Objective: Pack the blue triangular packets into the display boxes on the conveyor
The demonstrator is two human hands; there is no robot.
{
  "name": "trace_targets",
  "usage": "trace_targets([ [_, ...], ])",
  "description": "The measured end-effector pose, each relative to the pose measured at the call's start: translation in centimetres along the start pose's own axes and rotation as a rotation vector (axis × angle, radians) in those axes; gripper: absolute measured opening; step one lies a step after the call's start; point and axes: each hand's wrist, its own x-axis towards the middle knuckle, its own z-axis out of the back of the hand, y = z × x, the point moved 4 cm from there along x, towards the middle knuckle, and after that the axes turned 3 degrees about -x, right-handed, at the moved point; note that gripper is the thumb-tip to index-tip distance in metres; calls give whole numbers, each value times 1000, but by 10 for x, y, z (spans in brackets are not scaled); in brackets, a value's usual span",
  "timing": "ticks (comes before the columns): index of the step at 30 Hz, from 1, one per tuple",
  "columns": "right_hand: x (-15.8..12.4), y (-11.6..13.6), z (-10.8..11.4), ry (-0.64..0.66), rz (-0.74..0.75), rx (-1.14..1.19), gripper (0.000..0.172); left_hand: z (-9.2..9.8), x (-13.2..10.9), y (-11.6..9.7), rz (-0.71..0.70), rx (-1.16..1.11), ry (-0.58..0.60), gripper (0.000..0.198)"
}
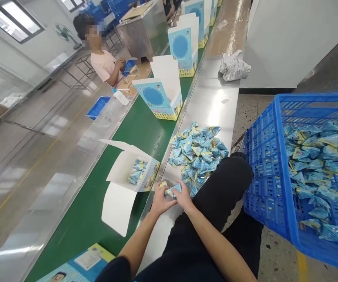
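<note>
My left hand [160,201] and my right hand [184,195] are close together over the metal ledge. Blue-and-yellow packets [173,190] show between their fingers, and both hands are closed on them; how many each holds is hard to tell. Just beyond lies a heap of the same pyramid-shaped packets [199,150]. To the left, an open white-flapped box [118,172] stands on the green conveyor belt [82,203], with several packets inside it. The box's flaps are spread outward.
Further along the belt stand more open boxes [154,96]. At my right is a blue crate [286,156] with many packets. A striped cloth [235,67] lies on the ledge. Across the belt sits a person [105,64] near a white bottle [120,97] and a blue tray [98,107].
</note>
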Motion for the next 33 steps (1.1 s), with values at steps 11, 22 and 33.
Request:
trace_targets([
  [11, 0, 2, -2, 73, 367, 209, 64, -22, -22, 25, -66, 26, 365, 16],
  [22, -2, 4, -2, 34, 274, 176, 59, -29, -14, 19, -96, -91, 426, 32],
  [33, -10, 3, -7, 39, 311, 100, 57, -23, -1, 16, 468, -626, 270, 77],
])
